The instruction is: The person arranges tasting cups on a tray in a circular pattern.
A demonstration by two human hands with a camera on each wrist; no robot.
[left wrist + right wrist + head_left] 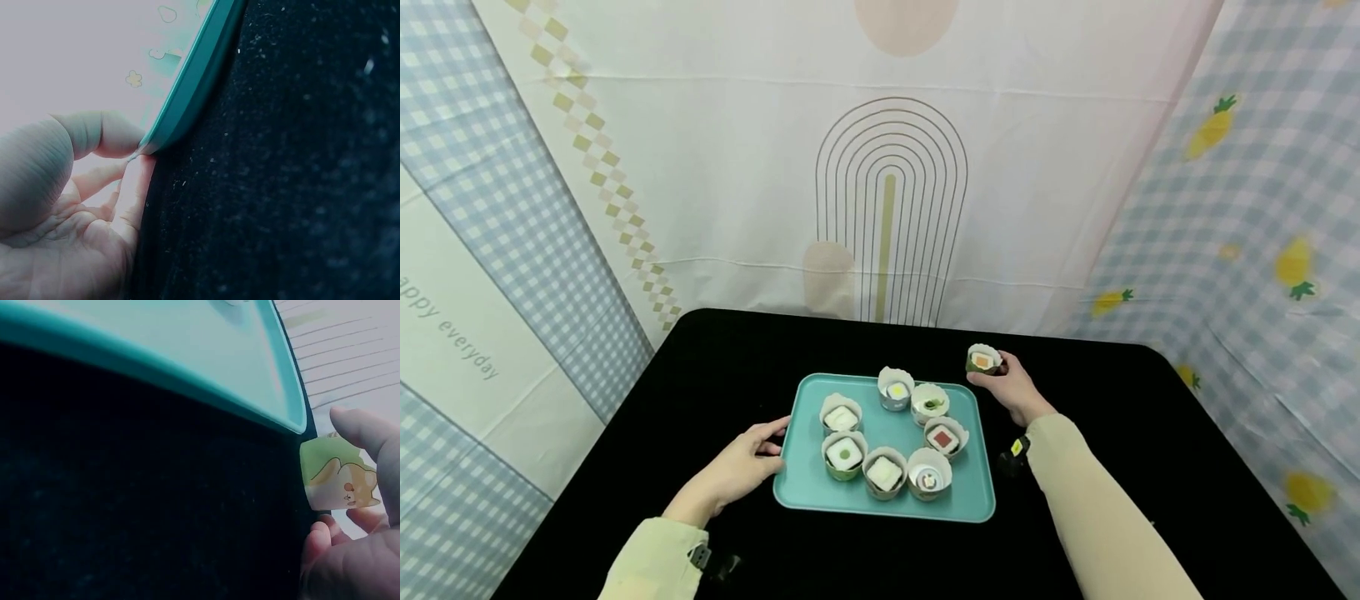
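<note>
A turquoise tray (880,450) lies on the black table with several small paper cake cups on it, set roughly in a ring. At its left edge my left hand (741,465) pinches the rim (181,94) between thumb and fingers. Past the tray's back right corner, my right hand (1017,390) holds another cake cup (982,359), upright, with a white top and an orange square. The right wrist view shows a cartoon animal on the green side of this cup (337,472). Among the cups on the tray, one (943,437) carries a dark red square and another (843,455) a green dot.
The black table (722,358) has rounded back corners. Behind it hangs a pale cloth (737,167) printed with arches. Blue checked cloths hang to the left (550,250) and right (1247,250). A dark camera strap (1015,454) sits at my right wrist.
</note>
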